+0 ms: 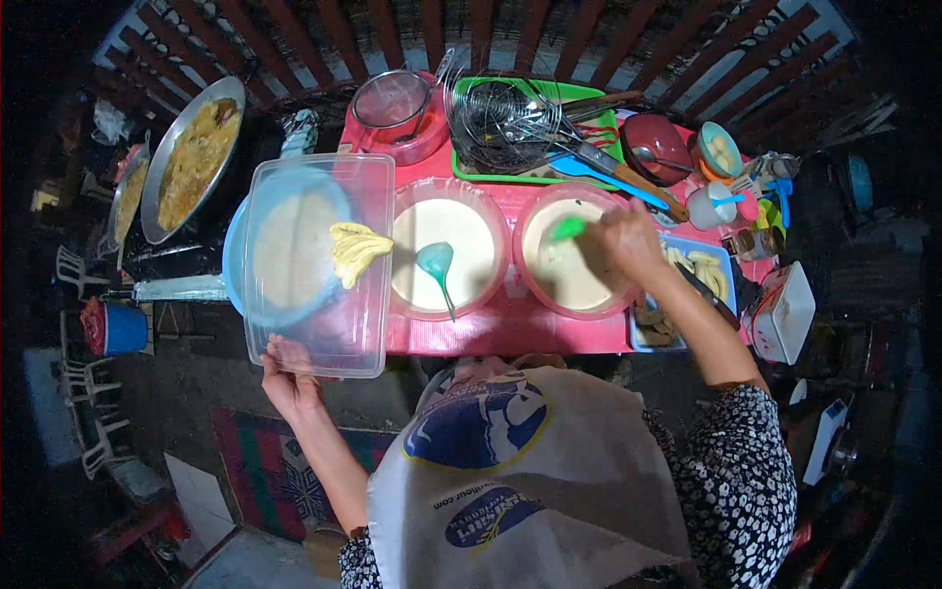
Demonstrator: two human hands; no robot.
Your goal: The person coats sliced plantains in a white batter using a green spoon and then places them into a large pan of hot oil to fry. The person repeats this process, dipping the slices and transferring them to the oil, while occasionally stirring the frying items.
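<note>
At its near left corner, my left hand grips a clear plastic tray. One pale yellow fan-cut piece, apparently banana, lies toward the tray's right side. Beneath the tray, a light blue basin shows through. My right hand is over the right pink bowl of creamy batter, its fingers closed around a bright green utensil. Motion blurs the utensil, so its exact kind is unclear. Between the hands, a teal ladle rests in another pink bowl of batter.
Two pans of frying food stand at the left. Behind the bowls are a strainer and a green tray with wire utensils. A blue tray of peeled bananas sits beneath my right forearm. A white container stands at the right edge.
</note>
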